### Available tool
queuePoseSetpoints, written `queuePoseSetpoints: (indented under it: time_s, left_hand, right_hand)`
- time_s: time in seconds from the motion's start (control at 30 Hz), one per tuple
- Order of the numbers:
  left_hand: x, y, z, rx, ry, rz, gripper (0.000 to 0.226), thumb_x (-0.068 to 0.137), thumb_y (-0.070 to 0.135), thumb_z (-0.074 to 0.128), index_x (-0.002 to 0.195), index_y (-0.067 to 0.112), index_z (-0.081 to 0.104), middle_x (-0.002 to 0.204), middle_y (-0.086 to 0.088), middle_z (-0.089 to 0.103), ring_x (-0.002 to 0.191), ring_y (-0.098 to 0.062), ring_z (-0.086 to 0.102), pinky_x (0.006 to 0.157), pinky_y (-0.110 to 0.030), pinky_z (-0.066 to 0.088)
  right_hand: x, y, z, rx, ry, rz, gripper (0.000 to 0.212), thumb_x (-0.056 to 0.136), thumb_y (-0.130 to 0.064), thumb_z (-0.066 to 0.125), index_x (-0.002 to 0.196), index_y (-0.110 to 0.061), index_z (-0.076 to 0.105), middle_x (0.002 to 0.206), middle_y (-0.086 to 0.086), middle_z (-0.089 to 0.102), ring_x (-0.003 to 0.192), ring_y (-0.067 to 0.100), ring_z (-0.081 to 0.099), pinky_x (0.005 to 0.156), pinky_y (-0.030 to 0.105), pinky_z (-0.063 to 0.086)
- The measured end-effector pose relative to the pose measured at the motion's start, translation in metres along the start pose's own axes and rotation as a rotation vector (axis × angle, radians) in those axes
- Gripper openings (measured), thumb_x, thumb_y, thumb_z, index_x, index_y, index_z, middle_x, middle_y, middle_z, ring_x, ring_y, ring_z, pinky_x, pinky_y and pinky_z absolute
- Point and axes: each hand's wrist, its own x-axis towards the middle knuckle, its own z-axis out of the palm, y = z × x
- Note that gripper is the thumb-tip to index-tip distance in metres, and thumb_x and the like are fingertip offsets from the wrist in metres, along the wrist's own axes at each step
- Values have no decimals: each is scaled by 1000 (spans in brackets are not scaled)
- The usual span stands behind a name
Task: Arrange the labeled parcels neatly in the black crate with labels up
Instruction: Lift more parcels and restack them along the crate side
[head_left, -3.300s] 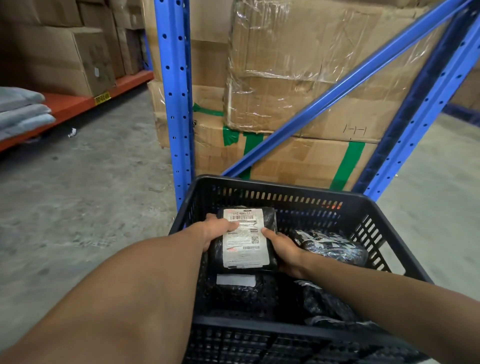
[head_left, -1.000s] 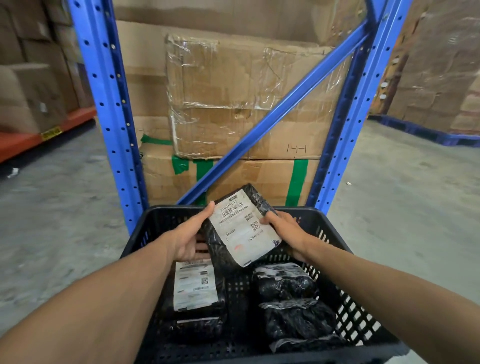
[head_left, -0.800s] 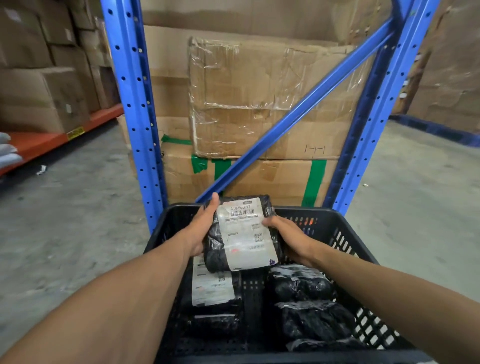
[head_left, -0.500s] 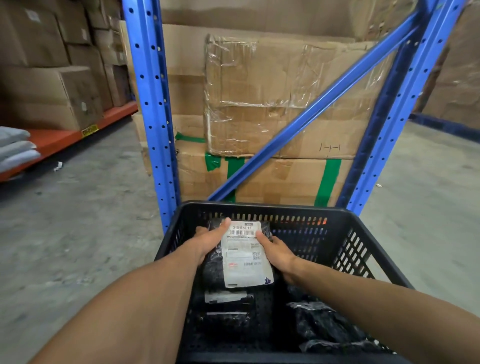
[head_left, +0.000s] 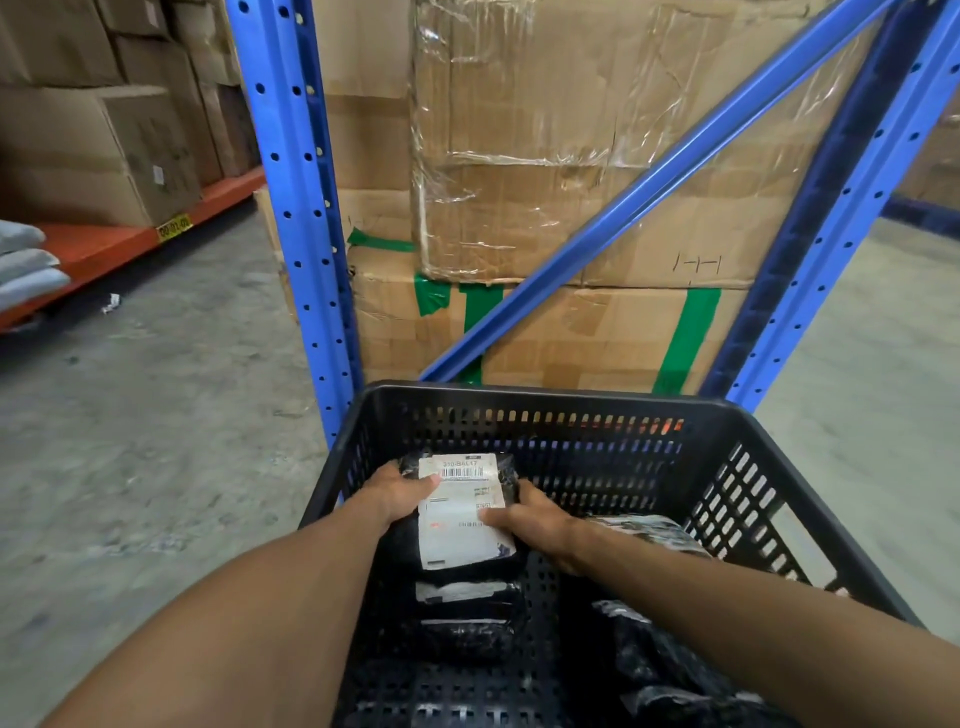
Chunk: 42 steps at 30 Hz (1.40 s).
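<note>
Meanwhile, both hands, left hand and right hand, clasped the soft black plastic-wrapped parcel by its side edges, white label up, near the far left corner of the black perforated plastic crate, where it looked light, pliable and slippery.

Two bare forearms, no sleeves, left grip, right grip

One black crate is seen. Inside it, at least four black parcels are counted: one label-up parcel toward ten o'clock, a second just below it toward eight o'clock, and two more toward three and five o'clock. Two hands are counted.
</note>
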Motion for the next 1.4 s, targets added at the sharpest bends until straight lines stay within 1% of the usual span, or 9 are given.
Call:
queuePoseSetpoints:
  time_s: [0.27, 0.43, 0.53, 0.7, 0.8, 0.9, 1.07, 1.23, 1.4]
  left_hand:
    - [1, 4, 7, 74, -18, -65, 76, 83, 39, 68, 149, 16, 39, 145, -8, 54, 130, -31, 55, 113, -40, 41]
    - [-30, 41, 23, 434, 166, 78, 60, 89, 28, 63, 145, 23, 42, 151, -12, 32, 139, -35, 35, 115, -46, 33]
    - [-37, 66, 39, 455, 143, 217, 25, 88, 24, 63, 112, 25, 65, 131, -6, 55, 124, -29, 50, 108, -44, 42]
    - [-47, 90, 86, 314, -362, 210, 9, 97, 13, 57, 95, 15, 66, 90, -5, 63, 73, -17, 63, 64, -28, 56]
    - [-63, 97, 115, 365, -605, 57, 31, 103, 16, 46, 132, 7, 51, 91, -8, 58, 104, -31, 72, 76, -29, 61]
    - [-58, 97, 142, 394, -630, -62, 53, 104, 23, 47, 152, 9, 32, 120, -13, 52, 124, -40, 61, 101, -41, 54]
    - [-46, 89, 174, 437, -639, -194, 56, 104, 29, 43, 153, 8, 28, 152, -24, 34, 134, -45, 48, 97, -50, 54]
    - [-35, 70, 191, 327, -727, -249, 40, 106, 19, 39, 144, 10, 38, 136, -18, 44, 134, -42, 47, 104, -56, 46]
    - [-32, 71, 189, 225, -643, -148, 14, 103, 18, 43, 113, 26, 48, 103, -4, 50, 86, -20, 53, 67, -33, 52]
  right_hand:
    - [6, 6, -8, -394, 123, 13, 90, 65, -62, 73, 143, -24, 49, 151, 6, 42, 137, 32, 44, 118, 44, 36]
    - [-19, 3, -35, -356, 85, -89, 50, 93, -41, 65, 131, -15, 46, 92, -6, 56, 86, 11, 56, 68, 21, 44]
    - [-33, 10, -60, -495, 124, -124, 44, 96, -26, 62, 133, -10, 42, 84, -1, 55, 75, 11, 51, 74, 28, 43]
    - [-55, 16, -117, -790, 219, -107, 30, 91, -16, 60, 119, -10, 51, 90, 4, 61, 85, 25, 62, 84, 40, 52]
    - [-63, 27, -145, -981, 240, -41, 39, 86, -27, 69, 120, -12, 56, 113, 9, 67, 107, 30, 65, 92, 38, 52]
    - [-66, 41, -160, -1108, 130, 66, 58, 83, -35, 75, 133, -13, 55, 135, 9, 61, 123, 29, 60, 101, 34, 50]
    - [-58, 63, -160, -1216, 53, 83, 91, 82, -33, 80, 155, -17, 28, 152, 15, 40, 138, 36, 48, 111, 40, 44]
    - [-41, 74, -157, -1286, 23, 64, 96, 84, -33, 77, 159, -25, 18, 158, 15, 37, 141, 42, 44, 115, 47, 41]
    - [-44, 78, -155, -1286, 57, 16, 82, 94, -38, 63, 160, -24, 17, 157, 16, 39, 140, 43, 44, 116, 48, 38]
